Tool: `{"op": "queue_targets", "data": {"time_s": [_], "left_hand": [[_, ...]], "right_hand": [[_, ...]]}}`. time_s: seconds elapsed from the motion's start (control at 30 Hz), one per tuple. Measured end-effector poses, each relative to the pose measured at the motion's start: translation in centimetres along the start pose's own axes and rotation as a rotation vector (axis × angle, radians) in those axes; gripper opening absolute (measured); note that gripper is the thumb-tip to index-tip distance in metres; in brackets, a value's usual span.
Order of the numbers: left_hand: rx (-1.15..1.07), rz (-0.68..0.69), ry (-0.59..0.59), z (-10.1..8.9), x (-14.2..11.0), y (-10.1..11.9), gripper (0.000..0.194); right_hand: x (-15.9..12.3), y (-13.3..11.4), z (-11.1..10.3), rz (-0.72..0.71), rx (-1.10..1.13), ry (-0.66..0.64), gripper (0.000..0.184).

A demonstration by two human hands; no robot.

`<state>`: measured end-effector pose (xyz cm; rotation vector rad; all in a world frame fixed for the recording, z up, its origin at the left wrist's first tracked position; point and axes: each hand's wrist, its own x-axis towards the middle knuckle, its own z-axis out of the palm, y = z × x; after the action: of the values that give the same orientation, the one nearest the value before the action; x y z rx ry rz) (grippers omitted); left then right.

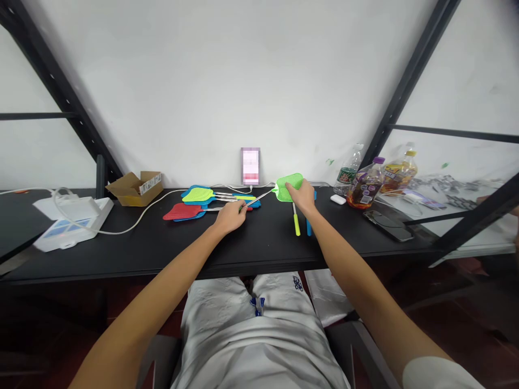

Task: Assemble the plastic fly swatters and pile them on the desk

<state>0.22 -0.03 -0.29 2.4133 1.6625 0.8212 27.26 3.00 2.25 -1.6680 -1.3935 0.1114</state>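
Observation:
A green fly swatter [285, 190] is held between both hands, its metal rod slanting down to the left. My left hand [231, 217] is closed round its handle end, which the fingers mostly hide. At its head, my right hand [304, 195] grips the mesh at the right edge. Beneath that hand, a yellow-green handle [297, 224] and a blue handle [308, 228] point toward me on the table; their swatter heads are mostly hidden. Left of centre lies a pile of swatters, with a red swatter [181, 212] in front and a yellow-green swatter [197, 194] over blue ones.
A lit phone [250, 166] leans on the wall, cable attached. To the left are an open cardboard box [138, 190] and a white device [73, 221]. Bottles, including a purple-capped bottle [367, 186], a white case [338, 200] and a dark phone [388, 225] are right.

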Motion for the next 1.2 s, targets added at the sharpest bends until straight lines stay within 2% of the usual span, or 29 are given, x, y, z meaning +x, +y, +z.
{"op": "queue_targets", "data": {"time_s": [0.7, 0.83, 1.03, 1.2], "left_hand": [[-0.009, 0.032, 0.009, 0.03, -0.02, -0.09, 0.024], [-0.025, 0.077, 0.014, 0.18, 0.15, -0.43, 0.024], [-0.028, 0.168, 0.028, 0.04, 0.36, -0.89, 0.025], [0.032, 0.183, 0.01, -0.21, 0.26, -0.87, 0.026]], "right_hand": [[-0.09, -0.11, -0.34, -0.012, 0.045, -0.021, 0.04], [0.04, 0.03, -0.29, -0.014, 0.053, -0.02, 0.04], [0.24, 0.38, -0.54, 0.004, 0.038, -0.014, 0.051], [0.2, 0.48, -0.86, -0.026, 0.016, -0.029, 0.053]]}}
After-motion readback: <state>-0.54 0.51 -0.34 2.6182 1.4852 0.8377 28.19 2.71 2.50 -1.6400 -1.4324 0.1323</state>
